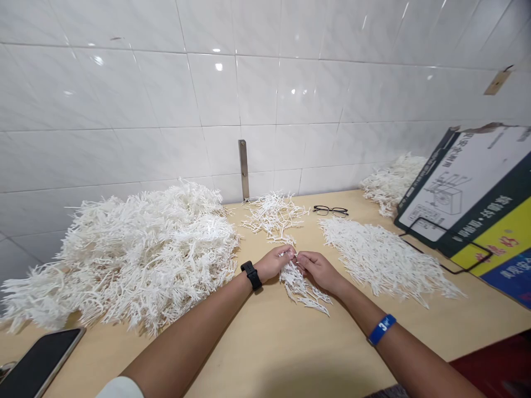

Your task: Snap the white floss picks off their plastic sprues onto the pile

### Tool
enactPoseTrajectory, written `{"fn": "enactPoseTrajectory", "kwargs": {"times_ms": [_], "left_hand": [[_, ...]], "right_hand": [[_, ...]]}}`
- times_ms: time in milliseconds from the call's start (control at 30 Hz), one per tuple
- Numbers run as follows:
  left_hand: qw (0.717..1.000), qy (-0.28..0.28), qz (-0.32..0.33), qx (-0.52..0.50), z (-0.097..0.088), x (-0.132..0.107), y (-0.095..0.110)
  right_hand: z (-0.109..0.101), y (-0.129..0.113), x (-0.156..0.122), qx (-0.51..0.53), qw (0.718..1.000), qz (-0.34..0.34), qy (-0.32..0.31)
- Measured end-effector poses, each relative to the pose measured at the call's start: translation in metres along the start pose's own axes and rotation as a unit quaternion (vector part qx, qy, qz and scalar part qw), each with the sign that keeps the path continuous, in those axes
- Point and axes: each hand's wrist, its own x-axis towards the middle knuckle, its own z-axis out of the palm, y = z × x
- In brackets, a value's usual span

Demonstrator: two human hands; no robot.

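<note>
My left hand [274, 262] and my right hand [318, 270] meet at the middle of the table, fingertips pinched together. Between them they grip the upper end of a bunch of white branching plastic sprigs [305, 293], whose loose tips fan down toward me. The left fingers are closed around the bunch; the right thumb and fingers pinch beside them. Just behind my hands lies a small loose heap of bare white sprigs [274, 215]. To the right, a flat layer of white sprigs [381, 260] spreads over the table. Exactly what the fingertips pinch is partly hidden.
A big mound of white sprigs [157, 260] covers the left side. A phone [41, 362] lies front left; eyeglasses [331, 210] rest near the back. At right, a printed cardboard box [477, 199] leans with a black wire frame [450, 271]; more white sprigs [394, 179] lie behind it.
</note>
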Motion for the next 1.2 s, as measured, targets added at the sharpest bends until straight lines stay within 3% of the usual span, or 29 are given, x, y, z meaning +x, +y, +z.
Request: {"fn": "enactPoseTrajectory", "kwargs": {"times_ms": [67,133,200,267,333,467,700,767,867,967,1033,1200], "left_hand": [[0.996,0.014,-0.009,-0.085,-0.004,0.001,0.0],[0.987,0.034,-0.025,-0.152,-0.005,0.002,0.0],[0.983,0.052,-0.04,-0.17,-0.005,0.003,-0.001],[0.985,0.067,-0.045,-0.15,-0.003,0.004,-0.003],[0.989,0.072,-0.044,-0.121,-0.002,0.005,-0.004],[0.994,0.067,-0.039,-0.083,-0.001,0.004,-0.003],[0.996,0.082,-0.036,0.005,0.003,0.004,0.006],[0.996,0.083,-0.032,0.022,0.005,0.004,0.008],[0.995,0.08,-0.023,0.058,0.007,0.003,0.01],[0.992,0.089,-0.008,0.09,0.007,0.002,0.008],[0.989,0.099,0.002,0.108,0.007,0.002,0.006],[0.987,0.093,-0.001,0.128,0.01,0.002,0.003]], "right_hand": [[0.0,0.0,0.0,0.036,0.999,-0.004,-0.01],[-0.002,0.003,0.0,0.065,0.998,-0.002,0.022],[-0.009,0.006,0.003,0.093,0.987,0.001,0.129],[-0.018,0.01,0.006,0.108,0.954,0.01,0.281],[-0.027,0.014,0.009,0.077,0.916,0.032,0.393],[-0.03,0.016,0.008,-0.074,0.889,0.057,0.449],[-0.018,0.009,0.003,-0.138,0.897,-0.009,0.419],[-0.016,0.004,0.0,-0.147,0.92,-0.008,0.362],[-0.01,-0.003,-0.003,-0.139,0.966,-0.014,0.218],[-0.002,-0.005,-0.004,-0.142,0.985,-0.026,0.09],[0.002,-0.003,-0.003,-0.152,0.987,-0.017,0.055],[0.004,0.001,-0.002,-0.18,0.983,0.0,0.043]]}}
